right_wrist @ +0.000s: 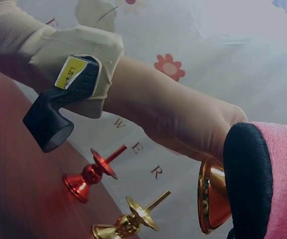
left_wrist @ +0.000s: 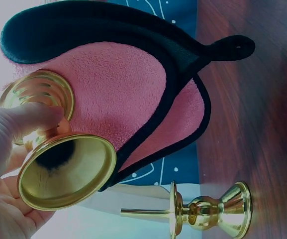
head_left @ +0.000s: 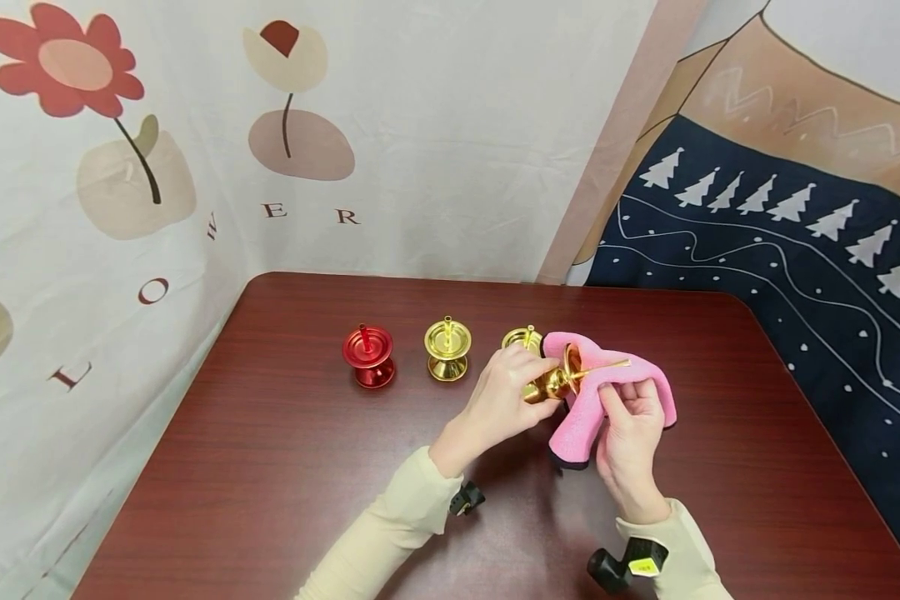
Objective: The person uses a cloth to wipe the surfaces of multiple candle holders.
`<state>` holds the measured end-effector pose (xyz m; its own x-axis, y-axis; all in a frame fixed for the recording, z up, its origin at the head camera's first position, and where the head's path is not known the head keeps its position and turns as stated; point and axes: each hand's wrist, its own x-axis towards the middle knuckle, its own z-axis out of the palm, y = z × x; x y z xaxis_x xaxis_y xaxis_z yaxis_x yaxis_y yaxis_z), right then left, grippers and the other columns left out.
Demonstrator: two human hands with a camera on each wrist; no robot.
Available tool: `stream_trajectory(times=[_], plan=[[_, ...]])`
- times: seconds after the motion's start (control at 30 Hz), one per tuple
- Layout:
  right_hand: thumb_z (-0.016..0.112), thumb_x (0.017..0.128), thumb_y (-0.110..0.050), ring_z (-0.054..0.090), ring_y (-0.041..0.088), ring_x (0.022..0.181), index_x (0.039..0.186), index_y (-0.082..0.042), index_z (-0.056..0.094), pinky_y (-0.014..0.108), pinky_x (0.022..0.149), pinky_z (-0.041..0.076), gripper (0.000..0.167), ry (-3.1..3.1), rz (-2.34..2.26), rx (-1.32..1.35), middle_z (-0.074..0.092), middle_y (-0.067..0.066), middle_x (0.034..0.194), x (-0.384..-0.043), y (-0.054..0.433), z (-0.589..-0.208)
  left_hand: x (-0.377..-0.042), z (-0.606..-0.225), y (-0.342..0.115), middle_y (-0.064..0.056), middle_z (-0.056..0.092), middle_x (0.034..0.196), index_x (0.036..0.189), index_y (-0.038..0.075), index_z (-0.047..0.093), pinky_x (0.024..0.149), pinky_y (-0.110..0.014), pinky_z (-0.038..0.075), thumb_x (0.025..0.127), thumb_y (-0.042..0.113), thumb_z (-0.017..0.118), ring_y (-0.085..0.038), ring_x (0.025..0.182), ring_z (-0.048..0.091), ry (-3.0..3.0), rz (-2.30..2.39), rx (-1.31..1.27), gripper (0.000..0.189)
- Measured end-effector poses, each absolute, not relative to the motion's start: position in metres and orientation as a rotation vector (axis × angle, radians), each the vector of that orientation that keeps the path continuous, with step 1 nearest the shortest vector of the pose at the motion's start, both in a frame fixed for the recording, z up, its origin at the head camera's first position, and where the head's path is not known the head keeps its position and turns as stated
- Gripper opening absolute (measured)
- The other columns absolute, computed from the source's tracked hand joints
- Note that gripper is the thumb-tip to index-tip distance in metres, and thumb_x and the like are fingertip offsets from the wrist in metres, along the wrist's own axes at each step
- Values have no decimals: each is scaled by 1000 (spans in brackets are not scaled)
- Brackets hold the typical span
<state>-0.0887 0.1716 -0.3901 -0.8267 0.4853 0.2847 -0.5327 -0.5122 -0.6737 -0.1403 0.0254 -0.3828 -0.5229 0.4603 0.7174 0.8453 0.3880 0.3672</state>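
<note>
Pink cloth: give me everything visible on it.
The pink cloth looks soft and fuzzy, like terry or microfibre, bordered by black edging, with a black tab jutting from one edge. It hangs in folds, gripped by the right hand above the table. The gold candle holder in the left hand overlaps it in the head view, its spike crossing the pink; exact contact is hard to tell.

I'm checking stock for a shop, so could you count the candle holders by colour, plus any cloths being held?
Gold candle holders: 3 (2 standing, 1 held)
Red candle holder: 1
Pink cloth: 1
Total: 5
</note>
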Motion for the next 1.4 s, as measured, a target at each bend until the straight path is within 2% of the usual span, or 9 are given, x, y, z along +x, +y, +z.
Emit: stream_trajectory(times=[0.23, 0.57, 0.87, 1.03, 1.1, 1.17, 1.27, 1.33, 1.4], plan=[[54, 80, 21, 62, 16, 76, 89, 4, 61, 24, 65, 54, 21, -972, 2333, 73, 67, 12, 84, -91, 177, -380, -142, -383, 25, -4, 68, 87, 97, 4, 71, 77, -31, 45, 64, 14, 84, -19, 86, 57, -2142, -1028, -1119, 37], [55, 82, 18, 62, 19, 74, 91, 7, 60, 27, 69, 54, 15, -873, 2305, 67, 66, 15, 82, -91, 188, -370, -145, -386, 20, -6, 68, 91, 97, 3, 70, 72, -31, 45, 64, 14, 83, -20, 87, 58, -2139, -1089, -1042, 36], [57, 82, 16, 62, 15, 77, 91, 2, 62, 22, 64, 52, 18, -1181, 2220, 173, 69, 10, 88, -86, 181, -380, -143, -385, 22, -6, 69, 92, 99, 3, 69, 73, -33, 45, 66, 13, 81, -20, 87, 57, -2146, -1125, -951, 36], [45, 89, 11, 59, 11, 86, 100, 0, 63, 21, 76, 47, 23, -1413, 2103, 350, 66, 5, 94, -81, 179, -378, -143, -386, 24, -6, 69, 91, 99, 2, 69, 73, -33, 44, 65, 12, 81, -20, 85, 56, -2131, -1122, -891, 37], [42, 87, 13, 58, 10, 89, 104, 1, 61, 20, 80, 46, 28, -1531, 2043, 427, 64, 3, 97, -78, 180, -375, -143, -387, 25, -6, 70, 91, 99, 2, 69, 73, -34, 44, 64, 11, 81, -21, 84, 56, -2123, -1117, -870, 37], [47, 84, 15, 57, 10, 92, 108, 2, 59, 19, 83, 45, 30, -1703, 1927, 450, 62, 1, 101, -75, 181, -373, -144, -387, 25, -6, 70, 90, 98, 2, 69, 72, -34, 44, 63, 10, 81, -21, 84, 56, -2117, -1112, -853, 38], [64, 75, 16, 57, 9, 92, 110, 5, 58, 18, 82, 47, 37, -1973, 1609, 416, 61, 3, 102, -72, 182, -370, -144, -389, 25, -6, 70, 90, 97, 1, 69, 72, -35, 44, 63, 9, 81, -21, 83, 57, -2112, -1107, -839, 38], [73, 70, 12, 55, 13, 87, 106, 6, 59, 15, 78, 45, 39, -2083, 1354, 374, 61, 7, 97, -73, 181, -369, -144, -389, 25, -6, 69, 90, 98, 1, 69, 72, -35, 44, 63, 9, 81, -21, 83, 57, -2110, -1101, -835, 37], [73, 70, 8, 51, 17, 81, 98, 6, 61, 17, 73, 41, 31, -2103, 1137, 359, 60, 11, 88, -74, 180, -370, -144, -390, 25, -6, 69, 90, 98, 1, 69, 72, -35, 44, 63, 10, 81, -22, 83, 57, -2106, -1099, -833, 37]])
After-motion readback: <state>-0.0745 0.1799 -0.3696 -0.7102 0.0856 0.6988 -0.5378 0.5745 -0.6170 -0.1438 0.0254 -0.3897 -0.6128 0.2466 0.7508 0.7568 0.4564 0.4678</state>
